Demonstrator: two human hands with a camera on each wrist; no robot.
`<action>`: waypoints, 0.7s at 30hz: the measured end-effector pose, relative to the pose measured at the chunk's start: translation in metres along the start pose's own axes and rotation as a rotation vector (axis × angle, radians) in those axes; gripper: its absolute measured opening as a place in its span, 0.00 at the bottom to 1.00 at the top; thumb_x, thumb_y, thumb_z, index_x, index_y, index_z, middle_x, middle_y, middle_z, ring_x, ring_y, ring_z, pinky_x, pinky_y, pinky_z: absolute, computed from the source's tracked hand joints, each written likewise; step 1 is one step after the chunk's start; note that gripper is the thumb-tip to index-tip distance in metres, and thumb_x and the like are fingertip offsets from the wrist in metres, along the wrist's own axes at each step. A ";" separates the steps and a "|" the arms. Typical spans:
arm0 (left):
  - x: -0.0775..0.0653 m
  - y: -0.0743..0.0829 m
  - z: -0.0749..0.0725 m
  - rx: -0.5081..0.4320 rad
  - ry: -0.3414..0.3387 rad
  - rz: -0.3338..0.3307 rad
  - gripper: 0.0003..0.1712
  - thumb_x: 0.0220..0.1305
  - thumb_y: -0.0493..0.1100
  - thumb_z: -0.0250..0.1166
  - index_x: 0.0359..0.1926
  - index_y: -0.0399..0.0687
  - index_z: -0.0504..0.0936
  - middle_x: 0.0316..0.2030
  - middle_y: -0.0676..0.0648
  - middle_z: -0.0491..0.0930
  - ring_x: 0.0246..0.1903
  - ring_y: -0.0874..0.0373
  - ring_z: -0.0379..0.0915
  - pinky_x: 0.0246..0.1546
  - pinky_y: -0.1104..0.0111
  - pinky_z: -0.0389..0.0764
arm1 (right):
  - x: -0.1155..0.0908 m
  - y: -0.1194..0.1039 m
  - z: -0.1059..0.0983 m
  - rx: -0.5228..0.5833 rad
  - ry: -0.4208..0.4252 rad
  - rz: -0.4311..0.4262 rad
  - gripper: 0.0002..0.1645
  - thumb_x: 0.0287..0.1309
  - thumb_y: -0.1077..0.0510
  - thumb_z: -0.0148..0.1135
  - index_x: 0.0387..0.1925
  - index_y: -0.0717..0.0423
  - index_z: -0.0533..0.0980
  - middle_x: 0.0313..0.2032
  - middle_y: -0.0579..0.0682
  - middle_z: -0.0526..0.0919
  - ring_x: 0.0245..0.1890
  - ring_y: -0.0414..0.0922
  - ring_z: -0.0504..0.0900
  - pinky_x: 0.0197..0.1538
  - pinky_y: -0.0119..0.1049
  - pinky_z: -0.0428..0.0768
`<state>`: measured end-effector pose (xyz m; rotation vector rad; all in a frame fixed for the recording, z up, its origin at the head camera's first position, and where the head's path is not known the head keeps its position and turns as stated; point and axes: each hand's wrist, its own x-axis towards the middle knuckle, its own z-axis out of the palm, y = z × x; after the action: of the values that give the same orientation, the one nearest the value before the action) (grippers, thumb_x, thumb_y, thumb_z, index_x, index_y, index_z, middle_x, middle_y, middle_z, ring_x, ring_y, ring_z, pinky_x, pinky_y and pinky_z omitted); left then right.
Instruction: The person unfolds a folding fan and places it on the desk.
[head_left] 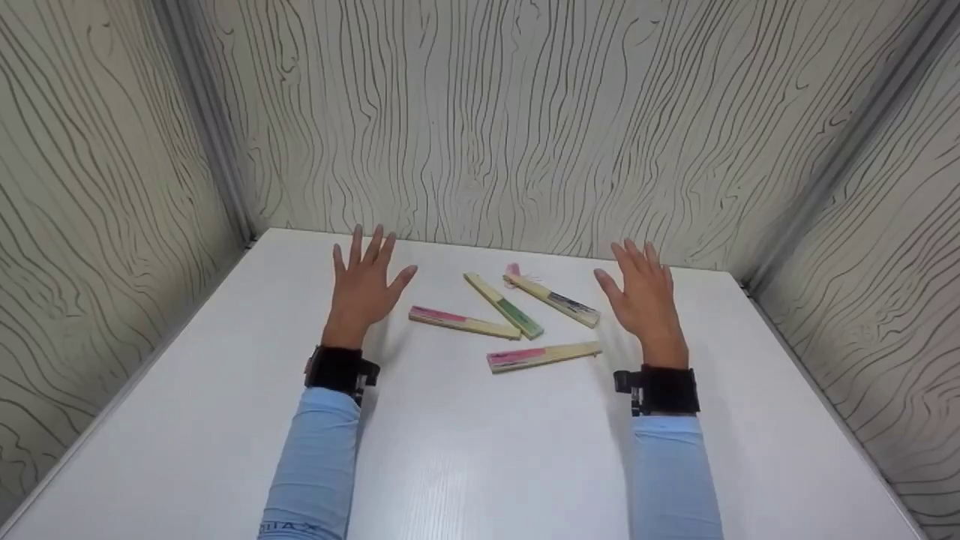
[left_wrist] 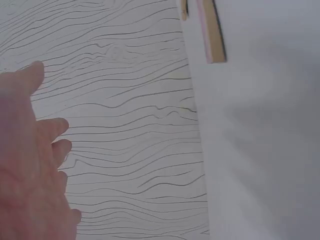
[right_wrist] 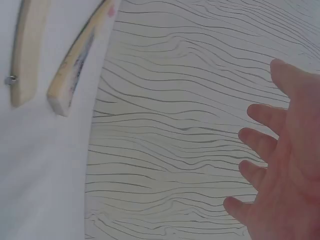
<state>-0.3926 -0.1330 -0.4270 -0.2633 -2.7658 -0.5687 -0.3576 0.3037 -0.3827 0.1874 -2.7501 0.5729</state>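
Several folded hand fans lie on the white table between my hands. A pink one (head_left: 439,316) is on the left, its plain end against a green fan (head_left: 504,306). A black-patterned fan (head_left: 555,300) slants at the back right, and another pink fan (head_left: 541,356) lies nearest me. My left hand (head_left: 365,291) is held over the table left of the fans, fingers spread, holding nothing. On the other side my right hand (head_left: 643,301) has its fingers extended, also holding nothing, beside the black-patterned fan. A metal rivet (right_wrist: 12,80) shows on one fan in the right wrist view.
A small pink tassel-like thing (head_left: 513,271) lies behind the fans, by the tip of the black-patterned one. Wood-grain panels (head_left: 480,127) stand along the table's back and both sides. Each wrist wears a black strap with a camera.
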 end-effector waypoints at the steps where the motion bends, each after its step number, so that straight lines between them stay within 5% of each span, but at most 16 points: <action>1: 0.000 0.004 -0.005 -0.015 0.004 -0.001 0.47 0.84 0.69 0.49 0.88 0.49 0.51 0.89 0.42 0.45 0.90 0.37 0.28 0.88 0.31 0.31 | 0.000 -0.004 -0.005 0.015 0.019 -0.005 0.40 0.85 0.41 0.49 0.85 0.58 0.57 0.86 0.65 0.54 0.88 0.68 0.42 0.88 0.73 0.41; 6: 0.005 0.047 -0.020 -0.199 0.079 0.021 0.44 0.83 0.62 0.57 0.87 0.48 0.56 0.88 0.42 0.51 0.90 0.38 0.32 0.90 0.35 0.36 | 0.006 -0.027 -0.014 0.099 0.138 0.009 0.37 0.84 0.46 0.52 0.83 0.59 0.62 0.82 0.66 0.64 0.86 0.67 0.55 0.88 0.68 0.52; 9: 0.016 0.078 -0.006 -0.322 0.173 0.080 0.40 0.80 0.54 0.63 0.84 0.45 0.63 0.85 0.40 0.59 0.88 0.37 0.43 0.91 0.40 0.44 | 0.012 -0.044 -0.003 0.122 0.158 0.033 0.32 0.82 0.47 0.55 0.76 0.61 0.70 0.74 0.65 0.75 0.78 0.65 0.69 0.83 0.64 0.68; 11: 0.024 0.095 0.015 -0.328 0.176 0.123 0.38 0.79 0.50 0.65 0.82 0.44 0.65 0.84 0.40 0.63 0.87 0.38 0.48 0.90 0.44 0.50 | 0.018 -0.052 0.012 0.107 0.109 0.025 0.29 0.80 0.49 0.57 0.71 0.62 0.75 0.69 0.65 0.81 0.72 0.64 0.77 0.76 0.63 0.76; 13: 0.027 0.107 0.036 -0.278 0.093 0.160 0.36 0.79 0.46 0.65 0.82 0.45 0.66 0.84 0.41 0.64 0.87 0.39 0.51 0.90 0.46 0.53 | 0.022 -0.056 0.030 0.076 0.014 0.007 0.26 0.78 0.50 0.59 0.66 0.63 0.79 0.64 0.64 0.85 0.67 0.64 0.81 0.71 0.62 0.80; 18: 0.015 0.123 0.071 -0.095 -0.297 0.200 0.33 0.81 0.37 0.58 0.83 0.49 0.66 0.85 0.46 0.61 0.88 0.43 0.48 0.90 0.46 0.53 | 0.025 -0.057 0.070 -0.017 -0.251 0.011 0.24 0.75 0.54 0.63 0.63 0.67 0.81 0.60 0.66 0.87 0.62 0.63 0.86 0.66 0.60 0.85; 21: 0.004 0.127 0.082 -0.026 -0.388 0.206 0.31 0.83 0.37 0.54 0.83 0.50 0.67 0.85 0.47 0.63 0.88 0.44 0.49 0.90 0.45 0.55 | 0.023 -0.059 0.083 -0.034 -0.350 0.052 0.26 0.72 0.54 0.66 0.63 0.68 0.81 0.61 0.65 0.88 0.61 0.62 0.87 0.66 0.58 0.86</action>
<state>-0.3876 0.0158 -0.4519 -0.7249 -3.0442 -0.5487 -0.3917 0.2144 -0.4255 0.2270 -3.1088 0.5517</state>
